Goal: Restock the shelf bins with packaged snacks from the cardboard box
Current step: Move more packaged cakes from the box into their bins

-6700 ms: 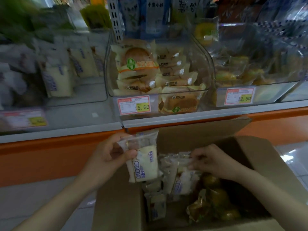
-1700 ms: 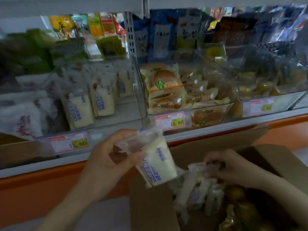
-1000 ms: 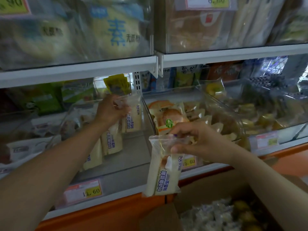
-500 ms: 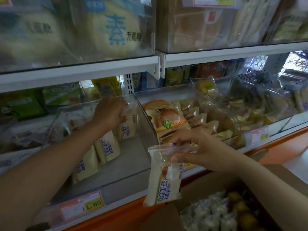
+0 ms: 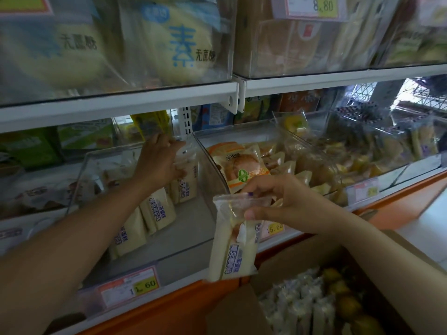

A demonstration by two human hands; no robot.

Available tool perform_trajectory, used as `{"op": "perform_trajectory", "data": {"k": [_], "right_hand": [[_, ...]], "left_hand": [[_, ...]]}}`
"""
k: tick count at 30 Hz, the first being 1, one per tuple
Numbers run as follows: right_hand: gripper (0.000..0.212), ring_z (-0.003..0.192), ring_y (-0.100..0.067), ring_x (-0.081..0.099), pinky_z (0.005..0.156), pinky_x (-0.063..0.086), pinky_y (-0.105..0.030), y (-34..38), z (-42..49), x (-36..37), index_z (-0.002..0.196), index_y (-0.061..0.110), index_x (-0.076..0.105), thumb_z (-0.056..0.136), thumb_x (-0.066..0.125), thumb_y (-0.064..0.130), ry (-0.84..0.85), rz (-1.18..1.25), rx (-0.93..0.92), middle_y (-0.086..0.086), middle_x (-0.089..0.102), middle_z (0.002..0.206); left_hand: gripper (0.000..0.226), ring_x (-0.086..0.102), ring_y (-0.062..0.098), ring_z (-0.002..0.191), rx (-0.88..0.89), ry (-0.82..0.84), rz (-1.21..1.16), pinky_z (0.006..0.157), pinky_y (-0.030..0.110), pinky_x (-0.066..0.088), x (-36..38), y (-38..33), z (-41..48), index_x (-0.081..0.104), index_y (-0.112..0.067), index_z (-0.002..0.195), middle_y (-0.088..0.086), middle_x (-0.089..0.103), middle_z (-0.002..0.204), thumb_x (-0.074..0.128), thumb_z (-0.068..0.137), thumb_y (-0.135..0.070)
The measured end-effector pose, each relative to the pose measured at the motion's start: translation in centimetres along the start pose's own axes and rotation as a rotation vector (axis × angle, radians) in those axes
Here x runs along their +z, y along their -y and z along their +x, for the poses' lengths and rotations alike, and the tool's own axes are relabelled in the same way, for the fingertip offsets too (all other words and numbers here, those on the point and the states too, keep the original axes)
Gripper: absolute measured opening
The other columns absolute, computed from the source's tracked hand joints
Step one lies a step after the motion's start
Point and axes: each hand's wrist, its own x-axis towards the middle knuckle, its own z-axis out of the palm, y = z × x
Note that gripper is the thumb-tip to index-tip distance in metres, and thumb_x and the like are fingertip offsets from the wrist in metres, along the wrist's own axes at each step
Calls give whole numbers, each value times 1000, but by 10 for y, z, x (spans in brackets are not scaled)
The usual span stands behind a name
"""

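**A:** Both hands have come up out of the cardboard box since a couple of seconds ago, each bringing a packet.

**B:** Nearest first, then.

**A:** At the bottom is the box with its flaps open and wrapped snacks inside, next to some darker round ones. Just above its rim, the right hand pinches a pale packet by the clear top seal, thumb underneath and fingers over. The packet hangs straight down below the grip, in front of the shelf edge and outside any bin.

**B:** And the left?

**A:** Farther in. The left hand reaches into the left clear bin, with fingers and thumb closed on a second packet near its top. That one stands upright to the right of the palm, close to the bin's right wall, at the back of a row of matching packets.

**B:** Beyond that?

**A:** There are bun packets in the neighbouring bin. The white upper shelf is overhead, and the bags on it are blurred.
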Motion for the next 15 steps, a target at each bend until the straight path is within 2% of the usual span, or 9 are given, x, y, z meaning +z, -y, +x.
{"op": "perform_trajectory", "data": {"k": [2,4,6,7,9,11,13,15], "right_hand": [[12,79,-11,65,71,52,-25,5,4,-3,95,18,68,84,70,23,-38,40,-17,6,67,88],[16,82,-19,66,73,56,-35,9,12,-5,97,11,67,84,70,20,-78,97,-26,-2,68,92],[15,83,-19,69,73,57,-33,14,23,-5,98,8,67,84,69,15,-109,177,-21,-4,70,93],[15,83,-18,70,73,56,-32,16,30,-3,98,8,66,85,68,14,-121,206,-17,-4,71,93],[18,87,-23,70,78,57,-40,18,44,1,100,8,65,84,69,14,-164,220,-9,-7,72,94],[22,89,-20,69,81,58,-38,17,55,7,103,11,64,83,71,16,-235,230,-13,-4,72,96],[31,96,-10,66,85,56,-29,11,62,14,113,18,59,85,70,19,-320,192,-25,3,68,106],[44,108,-4,59,92,53,-27,0,61,20,127,23,50,87,67,29,-357,31,-16,8,61,120]], "left_hand": [[62,37,31,122,23,-114,-138,95,36,31,-14,-1,-11,51,-17,136,11,49,131,71,81,-39],[33,54,25,110,48,-153,-496,84,31,39,-36,-6,-25,63,-24,119,3,62,118,60,90,-39],[25,66,18,90,91,53,-939,71,28,49,-65,-20,-43,69,-34,104,-4,71,101,55,90,-48],[25,68,16,84,137,168,-1045,66,25,52,-76,-27,-52,70,-35,102,-5,72,98,59,87,-50],[25,70,7,79,208,293,-1032,60,14,51,-89,-38,-65,71,-33,101,-8,73,94,70,79,-45],[29,71,4,76,154,294,-994,55,13,51,-92,-40,-70,71,-28,101,-10,74,91,75,76,-43],[31,71,6,73,-5,221,-1008,51,17,52,-90,-32,-71,70,-28,97,-10,75,89,74,71,-44],[29,69,4,71,-168,77,-1003,51,18,52,-81,-21,-70,67,-26,94,-9,74,90,75,70,-41]]}}
